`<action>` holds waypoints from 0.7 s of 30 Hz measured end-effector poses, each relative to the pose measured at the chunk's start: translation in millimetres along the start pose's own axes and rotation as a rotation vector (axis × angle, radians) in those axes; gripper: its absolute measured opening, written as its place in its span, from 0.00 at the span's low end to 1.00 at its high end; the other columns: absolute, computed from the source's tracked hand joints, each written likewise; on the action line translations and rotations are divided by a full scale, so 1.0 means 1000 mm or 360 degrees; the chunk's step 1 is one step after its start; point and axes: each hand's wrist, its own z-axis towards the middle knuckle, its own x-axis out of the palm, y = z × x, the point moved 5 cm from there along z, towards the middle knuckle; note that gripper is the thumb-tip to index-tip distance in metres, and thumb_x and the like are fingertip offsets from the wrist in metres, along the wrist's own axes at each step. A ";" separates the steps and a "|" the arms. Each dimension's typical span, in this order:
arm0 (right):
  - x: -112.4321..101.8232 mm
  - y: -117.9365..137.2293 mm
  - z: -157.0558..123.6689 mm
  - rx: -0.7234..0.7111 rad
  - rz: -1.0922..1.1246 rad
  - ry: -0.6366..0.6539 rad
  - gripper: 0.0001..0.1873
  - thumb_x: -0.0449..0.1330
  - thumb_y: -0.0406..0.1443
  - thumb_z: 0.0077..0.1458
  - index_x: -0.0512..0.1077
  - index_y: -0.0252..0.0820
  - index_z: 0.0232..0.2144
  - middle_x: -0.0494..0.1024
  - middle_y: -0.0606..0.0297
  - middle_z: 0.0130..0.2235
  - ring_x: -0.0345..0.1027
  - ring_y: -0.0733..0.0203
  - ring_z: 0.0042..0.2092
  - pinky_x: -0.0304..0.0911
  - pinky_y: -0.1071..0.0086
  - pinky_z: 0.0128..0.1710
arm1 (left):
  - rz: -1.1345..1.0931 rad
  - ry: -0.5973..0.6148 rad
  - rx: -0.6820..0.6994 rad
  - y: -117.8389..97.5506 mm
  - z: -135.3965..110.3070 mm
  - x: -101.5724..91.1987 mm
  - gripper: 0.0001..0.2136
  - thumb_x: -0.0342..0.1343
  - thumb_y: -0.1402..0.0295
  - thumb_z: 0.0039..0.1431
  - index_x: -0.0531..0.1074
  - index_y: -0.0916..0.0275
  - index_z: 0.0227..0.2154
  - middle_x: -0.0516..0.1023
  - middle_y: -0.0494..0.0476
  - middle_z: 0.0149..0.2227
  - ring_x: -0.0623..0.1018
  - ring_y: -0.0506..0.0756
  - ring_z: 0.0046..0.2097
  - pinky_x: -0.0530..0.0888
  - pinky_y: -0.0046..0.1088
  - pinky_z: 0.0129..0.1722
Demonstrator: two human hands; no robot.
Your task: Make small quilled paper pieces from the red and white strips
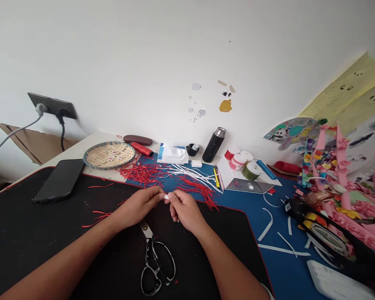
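Two-handed: pinching, with the left hand (143, 203), one end of a small white strip (166, 196); suspending the strip over the black mat (192, 275), near the scissors (148, 233); pinching the other end with the right hand (186, 209). Seemingly working the strip between both grips; probably calling next for an even, steady hold from each side. Pointing sideways, running roughly left to right along the long axis.

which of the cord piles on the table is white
The cord pile just in front of the small white block; its strands are white, while the other piles are red.
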 end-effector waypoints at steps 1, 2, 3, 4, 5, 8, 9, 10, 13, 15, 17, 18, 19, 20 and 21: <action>0.000 0.000 0.000 0.0008 -0.0002 0.0004 0.21 0.55 0.52 0.68 0.73 0.40 0.36 0.68 0.75 0.19 0.60 0.69 0.18 0.55 0.75 0.20 | -0.0028 -0.0011 -0.0005 0.000 0.000 -0.002 0.20 0.47 0.47 0.69 0.70 0.58 0.33 0.69 0.48 0.26 0.68 0.54 0.29 0.66 0.29 0.29; 0.000 -0.001 0.000 0.0015 -0.0005 0.0010 0.21 0.56 0.51 0.68 0.73 0.40 0.36 0.68 0.75 0.19 0.60 0.69 0.18 0.55 0.75 0.20 | -0.0062 -0.0013 -0.0009 0.000 0.000 -0.003 0.20 0.48 0.46 0.68 0.70 0.58 0.34 0.69 0.48 0.26 0.69 0.54 0.29 0.66 0.29 0.29; 0.001 -0.001 0.000 0.0019 -0.0012 0.0018 0.20 0.56 0.51 0.69 0.74 0.40 0.36 0.68 0.74 0.19 0.60 0.69 0.18 0.55 0.75 0.20 | -0.0105 0.0000 -0.0020 0.001 0.000 -0.004 0.20 0.50 0.46 0.67 0.71 0.58 0.34 0.69 0.47 0.25 0.69 0.54 0.28 0.67 0.28 0.29; 0.001 -0.002 0.000 0.0019 -0.0022 0.0029 0.20 0.55 0.50 0.69 0.74 0.40 0.37 0.69 0.74 0.20 0.60 0.69 0.18 0.55 0.75 0.20 | -0.0154 0.0024 -0.0041 0.001 0.000 -0.005 0.20 0.51 0.45 0.66 0.72 0.58 0.34 0.70 0.47 0.25 0.70 0.54 0.28 0.67 0.28 0.29; 0.002 -0.003 -0.001 0.0020 -0.0036 0.0045 0.20 0.55 0.49 0.70 0.74 0.40 0.37 0.69 0.74 0.20 0.60 0.69 0.18 0.55 0.75 0.20 | -0.0208 0.0057 -0.0074 0.002 0.001 -0.005 0.20 0.53 0.45 0.65 0.72 0.59 0.33 0.70 0.47 0.24 0.70 0.53 0.27 0.67 0.28 0.28; 0.003 -0.005 -0.001 0.0019 -0.0089 0.0088 0.19 0.54 0.48 0.70 0.74 0.40 0.38 0.71 0.73 0.21 0.61 0.69 0.18 0.54 0.75 0.20 | -0.0349 0.0147 -0.0208 0.003 0.001 -0.007 0.21 0.58 0.45 0.60 0.74 0.60 0.32 0.74 0.48 0.24 0.71 0.52 0.24 0.64 0.26 0.24; 0.003 -0.005 -0.001 0.0019 -0.0106 0.0100 0.19 0.54 0.47 0.70 0.74 0.40 0.38 0.72 0.73 0.21 0.61 0.69 0.19 0.54 0.75 0.20 | -0.0381 0.0167 -0.0248 0.004 0.001 -0.008 0.20 0.60 0.45 0.59 0.74 0.60 0.32 0.75 0.49 0.24 0.72 0.52 0.24 0.63 0.26 0.23; 0.004 -0.005 -0.001 0.0019 -0.0119 0.0113 0.18 0.54 0.47 0.70 0.74 0.40 0.37 0.72 0.72 0.22 0.61 0.70 0.19 0.55 0.75 0.21 | -0.0407 0.0183 -0.0276 0.004 0.000 -0.008 0.20 0.61 0.46 0.58 0.74 0.60 0.32 0.76 0.50 0.25 0.72 0.51 0.23 0.63 0.26 0.22; 0.006 -0.003 -0.002 0.0038 -0.0129 0.0158 0.17 0.55 0.46 0.69 0.74 0.40 0.36 0.73 0.72 0.22 0.61 0.70 0.19 0.55 0.75 0.21 | -0.0508 0.0224 -0.0319 0.006 0.000 -0.009 0.18 0.64 0.49 0.56 0.76 0.61 0.32 0.79 0.51 0.25 0.73 0.51 0.23 0.64 0.25 0.22; 0.007 -0.001 -0.003 0.0057 -0.0100 0.0179 0.17 0.57 0.47 0.68 0.73 0.40 0.35 0.72 0.72 0.22 0.61 0.69 0.19 0.55 0.75 0.21 | -0.0651 0.0216 -0.0327 0.009 0.001 -0.010 0.18 0.66 0.50 0.55 0.77 0.62 0.33 0.80 0.52 0.26 0.75 0.51 0.24 0.64 0.25 0.22; 0.007 0.002 -0.004 0.0061 -0.0038 0.0175 0.18 0.57 0.49 0.67 0.72 0.41 0.34 0.71 0.73 0.21 0.61 0.69 0.19 0.54 0.75 0.20 | -0.0863 0.0151 -0.0322 0.011 0.001 -0.010 0.18 0.69 0.52 0.54 0.78 0.63 0.36 0.82 0.54 0.29 0.75 0.51 0.25 0.63 0.25 0.22; 0.007 0.003 -0.004 0.0055 0.0001 0.0168 0.19 0.58 0.50 0.67 0.72 0.41 0.34 0.70 0.73 0.21 0.60 0.69 0.19 0.54 0.75 0.20 | -0.0973 0.0119 -0.0320 0.012 0.001 -0.010 0.19 0.71 0.53 0.53 0.78 0.63 0.38 0.82 0.55 0.29 0.76 0.51 0.25 0.63 0.25 0.22; 0.007 0.005 -0.004 0.0046 0.0041 0.0158 0.20 0.58 0.51 0.67 0.71 0.41 0.33 0.70 0.73 0.20 0.60 0.69 0.19 0.54 0.75 0.20 | -0.1071 0.0099 -0.0320 0.012 0.001 -0.009 0.20 0.72 0.54 0.51 0.78 0.64 0.39 0.82 0.55 0.30 0.76 0.51 0.26 0.63 0.24 0.22; 0.007 0.006 -0.005 0.0036 0.0081 0.0144 0.21 0.58 0.52 0.66 0.71 0.41 0.33 0.70 0.73 0.20 0.59 0.69 0.18 0.54 0.75 0.19 | -0.1154 0.0094 -0.0323 0.012 0.001 -0.007 0.21 0.74 0.55 0.50 0.79 0.64 0.39 0.82 0.55 0.30 0.76 0.51 0.26 0.63 0.24 0.22; 0.007 0.008 -0.005 0.0026 0.0115 0.0130 0.22 0.58 0.53 0.65 0.71 0.41 0.32 0.69 0.73 0.20 0.59 0.69 0.18 0.54 0.75 0.19 | -0.1224 0.0100 -0.0332 0.011 0.001 -0.004 0.21 0.75 0.55 0.49 0.80 0.65 0.39 0.81 0.55 0.29 0.75 0.50 0.26 0.63 0.24 0.23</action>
